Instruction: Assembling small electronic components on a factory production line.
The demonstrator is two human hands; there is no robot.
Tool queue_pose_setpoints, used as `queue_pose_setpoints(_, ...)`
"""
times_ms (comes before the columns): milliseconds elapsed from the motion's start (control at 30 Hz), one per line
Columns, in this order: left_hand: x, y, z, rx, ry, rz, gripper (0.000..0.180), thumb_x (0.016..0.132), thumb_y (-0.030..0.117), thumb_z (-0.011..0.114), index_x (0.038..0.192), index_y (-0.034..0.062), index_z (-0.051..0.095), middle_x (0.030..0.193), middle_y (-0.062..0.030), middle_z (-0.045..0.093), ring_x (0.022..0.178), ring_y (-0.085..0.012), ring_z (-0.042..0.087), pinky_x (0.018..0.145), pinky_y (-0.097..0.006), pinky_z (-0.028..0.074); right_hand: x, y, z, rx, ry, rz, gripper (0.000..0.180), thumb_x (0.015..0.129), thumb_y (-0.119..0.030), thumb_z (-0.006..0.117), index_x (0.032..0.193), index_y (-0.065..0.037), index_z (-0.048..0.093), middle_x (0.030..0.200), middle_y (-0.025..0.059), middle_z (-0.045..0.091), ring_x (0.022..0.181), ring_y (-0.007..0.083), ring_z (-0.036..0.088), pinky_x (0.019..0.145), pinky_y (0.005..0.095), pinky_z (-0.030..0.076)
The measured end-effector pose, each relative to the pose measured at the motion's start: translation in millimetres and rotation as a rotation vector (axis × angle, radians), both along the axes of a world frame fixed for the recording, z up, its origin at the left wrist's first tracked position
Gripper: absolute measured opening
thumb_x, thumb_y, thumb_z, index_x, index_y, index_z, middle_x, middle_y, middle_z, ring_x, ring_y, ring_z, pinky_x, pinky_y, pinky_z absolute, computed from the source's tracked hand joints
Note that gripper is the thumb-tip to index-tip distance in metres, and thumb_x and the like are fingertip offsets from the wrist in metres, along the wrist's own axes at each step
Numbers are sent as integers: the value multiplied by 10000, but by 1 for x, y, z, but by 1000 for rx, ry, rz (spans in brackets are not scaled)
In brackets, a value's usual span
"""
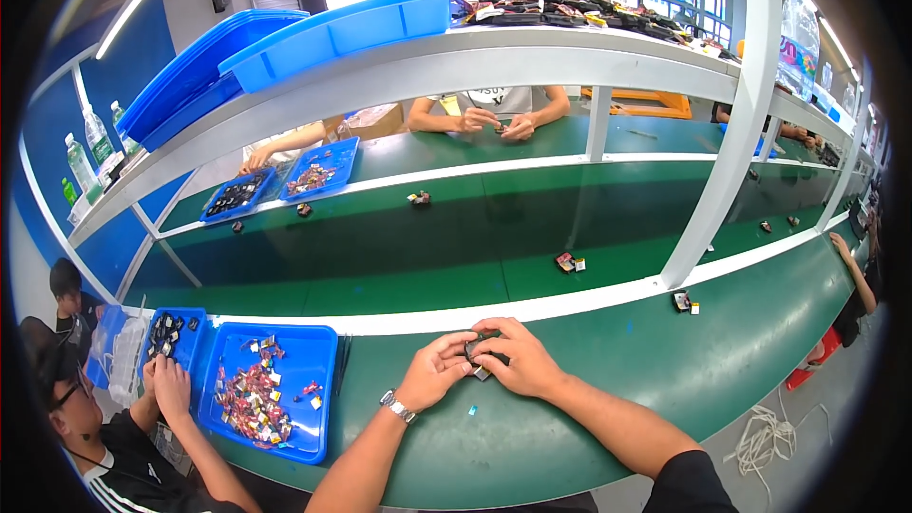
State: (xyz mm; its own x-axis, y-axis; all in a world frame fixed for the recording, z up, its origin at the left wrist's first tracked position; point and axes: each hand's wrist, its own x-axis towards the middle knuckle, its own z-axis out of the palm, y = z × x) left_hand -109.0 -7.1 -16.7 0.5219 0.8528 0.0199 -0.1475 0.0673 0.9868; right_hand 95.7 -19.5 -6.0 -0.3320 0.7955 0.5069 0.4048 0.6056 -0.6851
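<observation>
Over the green bench, my left hand (435, 372) and my right hand (521, 357) meet with fingers closed on a small black plastic part (471, 351). My fingers cover most of it, so its exact kind is hidden. Below the fingertips a small pale-labelled piece (482, 373) shows; I cannot tell if it is attached. A tiny blue scrap (472, 410) lies on the bench just under my hands. Left of my left wrist is a blue tray (328, 399) with a heap of small red, yellow and white labelled pieces (255, 401).
A co-worker's hands (167, 386) work over a second blue tray (197, 315) of black parts at left. Small parts (570, 263) lie on the green middle strip behind a white rail (418, 320). A white post (722, 133) rises at right. Another person's hands (499, 123) work opposite.
</observation>
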Motion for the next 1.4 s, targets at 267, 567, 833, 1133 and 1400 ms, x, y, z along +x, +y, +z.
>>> queue_pose_setpoints(267, 1, -3, 4, 56, 66, -12, 447, 909, -32, 564, 1343, -21, 458, 1228, -130, 584, 1086, -184, 609, 932, -324, 520, 1, 1, -2, -65, -46, 15, 111, 875, -157, 645, 912, -54, 667, 1243, 86, 555, 1167, 279, 504, 963, 388, 448)
queue_pose_setpoints(567, 3, -2, 3, -22, -6, 6, 387, 946, -7, 521, 1329, -30, 473, 1225, -145, 595, 1056, -192, 622, 898, -333, 545, 4, 3, -4, -105, -28, 61, 121, 875, -159, 640, 928, -56, 674, 1269, 90, 558, 1212, 283, 489, 1014, 388, 415)
queue_pose_setpoints(833, 5, -3, 0, -11, 48, 36, 339, 955, -10, 502, 1292, -36, 497, 1208, -147, 609, 1047, -192, 626, 869, -319, 558, 3, -3, -2, -65, 0, 96, 112, 857, -132, 647, 937, -64, 686, 1232, 94, 578, 1183, 284, 511, 973, 383, 446)
queue_pose_setpoints(1133, 1, -2, -3, -3, 39, 49, 325, 981, 62, 495, 1295, -20, 497, 1206, -135, 613, 1077, -191, 624, 901, -322, 543, -9, -12, -4, 47, 17, -92, 98, 832, -133, 670, 896, -60, 685, 1177, 82, 599, 1119, 274, 546, 901, 373, 489)
queue_pose_setpoints(1400, -1, 1, -8, -25, 13, 65, 334, 972, 76, 543, 1292, -13, 503, 1195, -131, 619, 1075, -192, 629, 891, -320, 550, -7, -8, -10, -16, 42, -29, 191, 842, -175, 697, 1004, -77, 720, 1205, 75, 593, 1160, 271, 529, 942, 379, 470)
